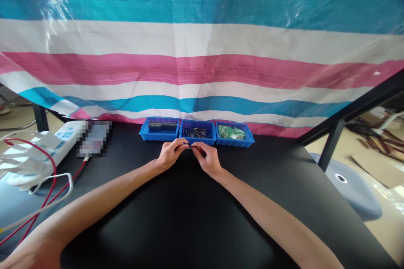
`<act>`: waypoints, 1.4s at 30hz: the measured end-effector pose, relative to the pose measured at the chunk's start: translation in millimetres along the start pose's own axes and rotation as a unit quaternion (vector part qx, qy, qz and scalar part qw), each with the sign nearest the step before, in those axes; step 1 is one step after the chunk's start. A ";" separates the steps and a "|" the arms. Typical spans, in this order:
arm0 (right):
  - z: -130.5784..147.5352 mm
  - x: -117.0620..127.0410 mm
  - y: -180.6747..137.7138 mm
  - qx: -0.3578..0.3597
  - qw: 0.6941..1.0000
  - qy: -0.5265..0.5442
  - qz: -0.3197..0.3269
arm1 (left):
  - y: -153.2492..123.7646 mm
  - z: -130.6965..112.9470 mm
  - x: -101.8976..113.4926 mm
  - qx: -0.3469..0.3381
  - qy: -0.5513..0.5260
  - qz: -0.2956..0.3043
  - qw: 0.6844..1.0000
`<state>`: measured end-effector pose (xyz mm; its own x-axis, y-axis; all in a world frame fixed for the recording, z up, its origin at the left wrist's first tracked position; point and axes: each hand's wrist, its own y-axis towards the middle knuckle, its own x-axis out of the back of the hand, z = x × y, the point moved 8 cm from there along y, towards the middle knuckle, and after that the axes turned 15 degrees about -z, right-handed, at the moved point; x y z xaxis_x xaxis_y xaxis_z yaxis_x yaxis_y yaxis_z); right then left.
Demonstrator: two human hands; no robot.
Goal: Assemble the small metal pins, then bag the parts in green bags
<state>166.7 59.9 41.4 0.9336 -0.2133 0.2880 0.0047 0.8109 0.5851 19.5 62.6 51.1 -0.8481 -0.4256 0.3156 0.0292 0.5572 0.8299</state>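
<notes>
My left hand (170,154) and my right hand (207,158) meet just in front of the bins, fingertips pinched close together. Between them shows a small thin metal piece (189,148), too small to name surely; both hands seem to grip it. Right behind my fingers is the middle blue bin (213,138), holding a heap of dark, slim metal pins or screws (195,132). Coil-like metal parts (162,125) stand in rows in the left blue bin (159,136). In the right blue bin (236,142) lie green-and-clear plastic packets (231,132).
A white power strip (67,132) with plugs and red and white cables (52,176) takes up the table's left side, beside a blurred-out device (94,138). Striped sheeting (189,67) hangs behind the bins. A grey stool (350,189) stands beyond the right edge.
</notes>
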 end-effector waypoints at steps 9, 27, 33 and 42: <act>6.6 -4.1 -1.1 0.052 0.998 -0.016 0.005 | 0.2 0.9 -3.8 0.016 -0.006 0.029 0.999; 4.2 11.2 3.9 0.005 0.998 -0.011 -0.059 | 10.1 -14.6 4.9 -0.030 -0.049 -0.023 0.998; 7.5 11.5 3.6 0.032 0.998 -0.011 -0.056 | 9.9 -13.1 4.3 -0.027 -0.050 -0.017 0.998; 5.2 6.5 4.7 0.033 0.998 -0.027 -0.039 | 8.2 -15.1 5.9 -0.039 -0.041 -0.022 0.998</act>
<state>170.9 59.5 50.0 0.9107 -0.3044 0.2792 0.0505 0.7530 0.6561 22.7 53.9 66.7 -0.8900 -0.3861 0.2426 0.0299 0.4816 0.8759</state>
